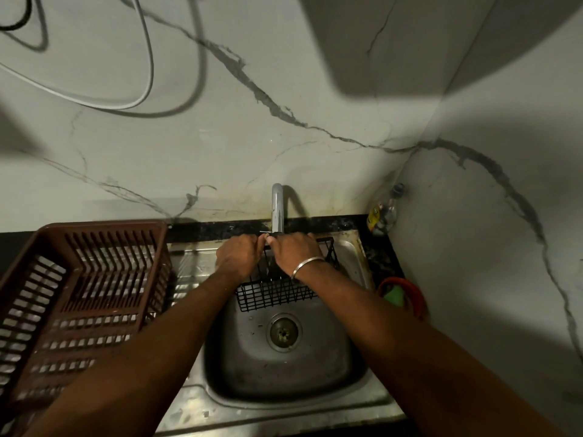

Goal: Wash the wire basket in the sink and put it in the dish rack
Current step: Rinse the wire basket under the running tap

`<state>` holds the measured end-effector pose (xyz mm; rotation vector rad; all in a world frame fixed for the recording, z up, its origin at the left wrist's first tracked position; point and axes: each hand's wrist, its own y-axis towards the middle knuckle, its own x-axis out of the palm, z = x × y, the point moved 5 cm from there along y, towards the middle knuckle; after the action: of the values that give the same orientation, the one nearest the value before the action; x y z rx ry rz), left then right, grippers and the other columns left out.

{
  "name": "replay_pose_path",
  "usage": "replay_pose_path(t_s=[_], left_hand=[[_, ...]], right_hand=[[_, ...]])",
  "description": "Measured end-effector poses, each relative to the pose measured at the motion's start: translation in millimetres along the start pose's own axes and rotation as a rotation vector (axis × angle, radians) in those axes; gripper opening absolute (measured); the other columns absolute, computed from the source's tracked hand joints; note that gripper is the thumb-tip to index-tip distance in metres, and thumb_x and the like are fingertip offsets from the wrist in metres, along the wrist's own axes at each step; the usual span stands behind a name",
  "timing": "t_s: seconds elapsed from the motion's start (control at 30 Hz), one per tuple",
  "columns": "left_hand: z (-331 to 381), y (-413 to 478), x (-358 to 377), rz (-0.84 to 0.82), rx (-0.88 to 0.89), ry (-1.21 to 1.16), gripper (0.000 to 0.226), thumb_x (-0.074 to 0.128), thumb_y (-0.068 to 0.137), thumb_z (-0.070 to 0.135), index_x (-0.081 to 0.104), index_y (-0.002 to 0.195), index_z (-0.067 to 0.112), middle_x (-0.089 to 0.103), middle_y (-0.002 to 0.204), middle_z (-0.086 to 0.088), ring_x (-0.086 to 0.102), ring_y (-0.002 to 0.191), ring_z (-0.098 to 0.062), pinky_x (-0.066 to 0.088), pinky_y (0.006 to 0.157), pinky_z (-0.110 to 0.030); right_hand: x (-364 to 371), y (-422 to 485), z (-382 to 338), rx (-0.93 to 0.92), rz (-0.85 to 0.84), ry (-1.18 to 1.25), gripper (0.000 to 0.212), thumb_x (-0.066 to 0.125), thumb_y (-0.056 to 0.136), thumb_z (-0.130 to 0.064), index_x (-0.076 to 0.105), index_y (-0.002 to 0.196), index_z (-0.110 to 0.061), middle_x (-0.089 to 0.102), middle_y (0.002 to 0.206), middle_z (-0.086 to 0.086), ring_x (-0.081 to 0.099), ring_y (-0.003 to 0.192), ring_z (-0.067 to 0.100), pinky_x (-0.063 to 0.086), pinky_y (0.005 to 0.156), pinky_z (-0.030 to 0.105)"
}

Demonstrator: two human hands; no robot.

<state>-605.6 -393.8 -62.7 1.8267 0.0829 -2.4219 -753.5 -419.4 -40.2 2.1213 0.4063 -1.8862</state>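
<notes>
Bare forearms (164,335), slim silver bangle (307,265) on wrist of right hand (295,250)

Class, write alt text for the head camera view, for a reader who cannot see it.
The left hand and right hand hold a black wire basket by its far rim beneath the tap, over a steel sink. A brown slatted dish rack sits to the left of the basin.

A brown dish rack (79,294) sits on the steel drainboard (189,263) beside the sink (315,373).
</notes>
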Motion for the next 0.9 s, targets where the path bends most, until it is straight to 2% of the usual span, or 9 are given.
replay_pose_path(t_s=[0.07, 0.17, 0.33, 0.47, 0.57, 0.63, 0.7, 0.83, 0.9], left_hand=[[-3.4, -1.0, -0.4, 0.003, -0.005, -0.004, 0.057, 0.029, 0.109, 0.063, 0.061, 0.079, 0.027, 0.061, 0.069, 0.0, 0.063, 0.066, -0.021, 0.058, 0.067, -0.037], [-16.6, -3.1, 0.6, -0.004, -0.04, -0.01, 0.059, 0.028, 0.107, 0.066, 0.061, 0.079, 0.026, 0.063, 0.071, -0.001, 0.064, 0.068, -0.021, 0.058, 0.067, -0.038], [-4.6, -0.1, -1.1, 0.012, -0.029, -0.032, 0.064, 0.03, 0.109, 0.064, 0.071, 0.087, 0.02, 0.071, 0.08, -0.008, 0.068, 0.077, -0.031, 0.059, 0.072, -0.043], [-18.0, -9.8, -2.8, 0.029, -0.034, -0.094, 0.055, 0.033, 0.108, 0.064, 0.058, 0.074, 0.028, 0.063, 0.068, 0.0, 0.063, 0.066, -0.021, 0.058, 0.066, -0.038], [-21.3, -16.1, -2.7, 0.028, -0.012, -0.105, 0.053, 0.037, 0.107, 0.063, 0.061, 0.074, 0.029, 0.059, 0.065, 0.003, 0.062, 0.064, -0.02, 0.052, 0.061, -0.034], [-22.0, -18.5, -2.5, 0.016, -0.026, -0.109, 0.056, 0.038, 0.107, 0.063, 0.062, 0.072, 0.027, 0.056, 0.062, 0.005, 0.06, 0.062, -0.019, 0.043, 0.057, -0.032], [-25.7, -22.2, -4.7, 0.003, -0.067, -0.115, 0.058, 0.04, 0.107, 0.063, 0.065, 0.071, 0.024, 0.055, 0.06, 0.005, 0.057, 0.059, -0.017, 0.039, 0.056, -0.03], [-35.2, -31.6, -6.4, -0.019, -0.13, -0.226, 0.061, 0.042, 0.108, 0.058, 0.063, 0.067, 0.018, 0.059, 0.06, -0.001, 0.059, 0.058, -0.019, 0.042, 0.06, -0.031], [-39.1, -36.7, -9.2, -0.02, -0.16, -0.249, 0.061, 0.043, 0.109, 0.056, 0.061, 0.065, 0.018, 0.06, 0.061, -0.002, 0.06, 0.061, -0.021, 0.041, 0.064, -0.032]], right_hand=[[-0.4, -0.5, 4.0, -0.015, -0.021, 0.038, 0.06, 0.028, 0.106, -0.058, 0.075, 0.103, -0.021, 0.075, 0.092, 0.009, 0.068, 0.09, 0.03, 0.048, 0.09, 0.045], [2.2, 0.6, 26.7, 0.092, -0.032, 0.063, 0.067, 0.027, 0.103, -0.064, 0.077, 0.096, -0.02, 0.074, 0.088, 0.005, 0.067, 0.091, 0.027, 0.045, 0.091, 0.043], [-2.5, -5.6, -15.2, -0.12, 0.026, 0.03, 0.043, 0.034, 0.107, -0.046, 0.07, 0.111, -0.022, 0.074, 0.116, 0.005, 0.065, 0.107, 0.028, 0.045, 0.095, 0.045], [7.0, -6.7, 21.3, 0.022, -0.064, 0.041, 0.064, 0.023, 0.099, -0.069, 0.071, 0.116, -0.03, 0.072, 0.114, 0.002, 0.06, 0.112, 0.026, 0.038, 0.103, 0.049], [13.5, -13.1, 37.4, 0.125, -0.161, 0.119, 0.07, 0.024, 0.092, -0.081, 0.067, 0.126, -0.036, 0.066, 0.129, 0.004, 0.052, 0.129, 0.031, 0.026, 0.115, 0.063], [10.3, -14.2, 41.2, 0.167, -0.174, 0.187, 0.071, 0.033, 0.092, -0.081, 0.067, 0.125, -0.029, 0.065, 0.129, 0.007, 0.053, 0.127, 0.033, 0.038, 0.11, 0.057], [1.7, -13.2, 47.2, 0.212, -0.153, 0.264, 0.07, 0.041, 0.091, -0.079, 0.069, 0.118, -0.021, 0.068, 0.12, 0.007, 0.059, 0.115, 0.031, 0.051, 0.096, 0.049], [-6.8, -10.6, 46.3, 0.229, -0.112, 0.38, 0.048, 0.053, 0.098, -0.059, 0.073, 0.098, -0.016, 0.071, 0.098, 0.008, 0.067, 0.095, 0.029, 0.058, 0.083, 0.043], [-9.9, -10.2, 40.2, 0.177, -0.083, 0.372, 0.037, 0.056, 0.1, -0.048, 0.075, 0.098, -0.015, 0.073, 0.097, 0.009, 0.067, 0.092, 0.029, 0.058, 0.083, 0.042]])
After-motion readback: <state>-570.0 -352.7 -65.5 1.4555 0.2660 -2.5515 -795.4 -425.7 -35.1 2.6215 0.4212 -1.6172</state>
